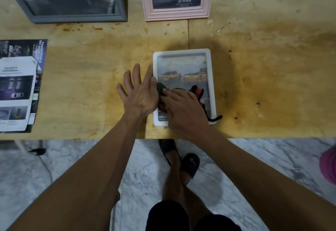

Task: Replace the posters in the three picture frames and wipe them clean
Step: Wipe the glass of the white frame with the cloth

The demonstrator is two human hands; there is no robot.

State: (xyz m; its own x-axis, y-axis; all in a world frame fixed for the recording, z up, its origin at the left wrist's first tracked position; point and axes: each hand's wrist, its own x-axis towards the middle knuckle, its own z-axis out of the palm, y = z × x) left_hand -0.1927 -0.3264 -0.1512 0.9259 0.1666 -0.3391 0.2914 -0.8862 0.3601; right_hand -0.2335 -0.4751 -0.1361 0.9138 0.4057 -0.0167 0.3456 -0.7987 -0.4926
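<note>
So the work surface is a plywood tabletop (pixel 263 67), yellowish and pretty blotchy, with brown stains and a seam running between two boards. Under it the floor (pixel 72 167) is white marble-look tile with grey veining, and a dark cable (pixel 47 169) snakes across it on the left. The light's kinda dim and flat.

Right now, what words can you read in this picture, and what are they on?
"TOYOTA": on the poster in the pink frame; the small lines under it are too blurred.
"SAFETY": on the brochure.
"POWERTRAIN & OFF-ROAD": on the brochure's top edge, sideways; what follows is unclear.
White frame: print at its poster's bottom left, mostly hidden by the right hand, unreadable.
Grey frame: no words visible.
</note>
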